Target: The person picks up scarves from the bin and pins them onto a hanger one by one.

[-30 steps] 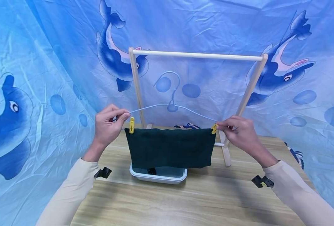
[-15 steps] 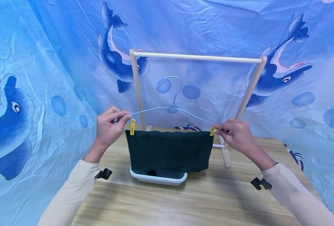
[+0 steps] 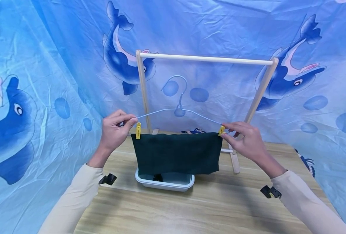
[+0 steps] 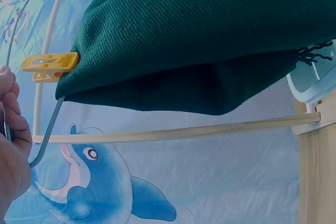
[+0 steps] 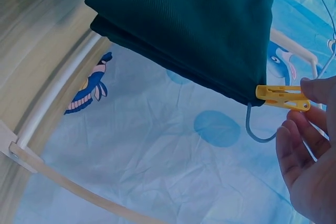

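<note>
A dark green cloth (image 3: 178,152) hangs folded over the lower bar of a pale blue wire hanger (image 3: 158,111), its hook upward. My left hand (image 3: 115,128) pinches the hanger's left shoulder between thumb and forefinger. Beside those fingers, a yellow clothespin (image 4: 50,65) clips the cloth's left top corner. At the right top corner a second yellow clothespin (image 5: 283,97) bites on the cloth. My right hand (image 3: 246,136) has its thumb and forefinger at that clothespin's two handle ends, while its other fingers (image 5: 286,156) curl near the hanger's bent end.
Behind the hanger stands a wooden rack (image 3: 205,58) with a white top bar. A pale blue-white tub (image 3: 167,187) sits on the wood-grain table (image 3: 175,214) below the cloth, a small dark thing inside it. A blue dolphin-print sheet (image 3: 219,26) surrounds the table.
The hanger and cloth dip slightly, then rise again. My right thumb and forefinger have spread wider about the right clothespin, so more of it shows. My left hand keeps its pinch.
</note>
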A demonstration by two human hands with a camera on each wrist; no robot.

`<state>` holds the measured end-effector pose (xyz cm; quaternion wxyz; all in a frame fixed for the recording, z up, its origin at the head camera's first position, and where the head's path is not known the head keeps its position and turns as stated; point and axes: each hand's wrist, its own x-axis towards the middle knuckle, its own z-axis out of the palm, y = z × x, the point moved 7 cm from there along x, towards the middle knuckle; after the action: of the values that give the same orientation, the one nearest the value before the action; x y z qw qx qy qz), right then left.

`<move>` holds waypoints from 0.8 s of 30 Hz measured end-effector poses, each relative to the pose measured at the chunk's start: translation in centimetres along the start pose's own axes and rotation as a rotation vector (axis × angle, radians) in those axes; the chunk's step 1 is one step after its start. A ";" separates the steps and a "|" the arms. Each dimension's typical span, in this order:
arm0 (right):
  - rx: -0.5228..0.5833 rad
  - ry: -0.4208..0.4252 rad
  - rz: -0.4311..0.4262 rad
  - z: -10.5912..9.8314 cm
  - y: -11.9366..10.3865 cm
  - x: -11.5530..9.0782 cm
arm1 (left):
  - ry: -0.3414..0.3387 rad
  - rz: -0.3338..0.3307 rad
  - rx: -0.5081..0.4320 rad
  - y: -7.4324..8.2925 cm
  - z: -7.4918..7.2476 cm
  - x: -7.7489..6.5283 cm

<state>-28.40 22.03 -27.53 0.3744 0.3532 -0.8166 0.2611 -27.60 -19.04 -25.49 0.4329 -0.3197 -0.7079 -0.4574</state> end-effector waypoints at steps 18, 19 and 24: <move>0.075 0.041 0.075 -1.2 0.1 -0.1 | -0.001 -0.019 -0.021 -0.6 0.2 0.1; 0.081 0.052 0.074 -1.4 0.2 0.0 | -0.002 -0.018 -0.024 -0.6 0.2 0.1; 0.089 0.094 0.056 -2.2 0.4 1.2 | -0.004 -0.024 -0.029 -0.6 0.1 0.1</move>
<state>-28.36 23.32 -25.37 0.3888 0.3340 -0.7952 0.3240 -28.22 -19.12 -25.62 0.4212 -0.3183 -0.7058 -0.4723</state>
